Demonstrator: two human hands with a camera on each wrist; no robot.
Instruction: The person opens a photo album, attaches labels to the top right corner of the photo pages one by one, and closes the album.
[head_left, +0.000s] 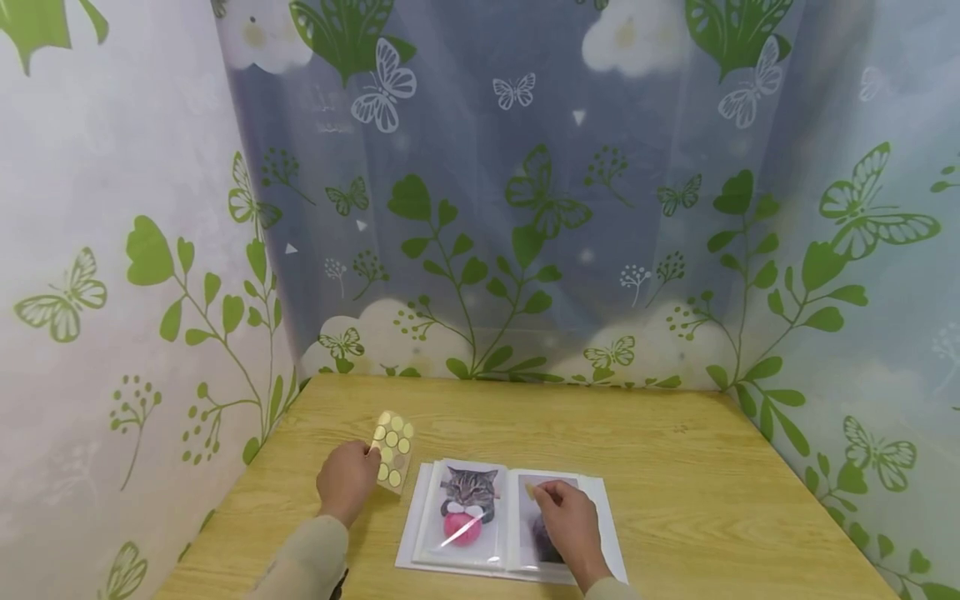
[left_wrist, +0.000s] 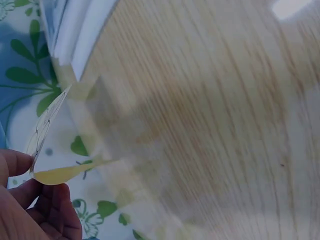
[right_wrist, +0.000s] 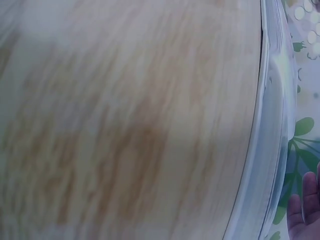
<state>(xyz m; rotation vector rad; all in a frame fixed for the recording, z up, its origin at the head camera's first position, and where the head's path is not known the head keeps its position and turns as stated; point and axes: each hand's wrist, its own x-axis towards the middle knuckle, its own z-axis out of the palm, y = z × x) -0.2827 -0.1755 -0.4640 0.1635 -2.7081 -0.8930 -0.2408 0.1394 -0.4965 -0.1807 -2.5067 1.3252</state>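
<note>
My left hand (head_left: 348, 482) pinches a sheet of round yellow stickers (head_left: 392, 450) by its left edge, above the table. One round spot on the sheet looks paler than the others. In the left wrist view the thumb and fingers (left_wrist: 52, 207) grip the sheet's edge. Just right of it lies an open photo album (head_left: 512, 521). Its left page shows a cat photo (head_left: 468, 504) with a pink ball under a clear sleeve. Over the right page, my right hand (head_left: 568, 521) pinches a small yellow round sticker (head_left: 530, 491) between thumb and forefinger. That hand partly covers the photo beneath.
The album and both hands are at the front of a wooden table (head_left: 675, 467). Curtains (head_left: 480, 275) printed with leaves and butterflies hang behind it and on both sides. Light glares on the album's plastic sleeve.
</note>
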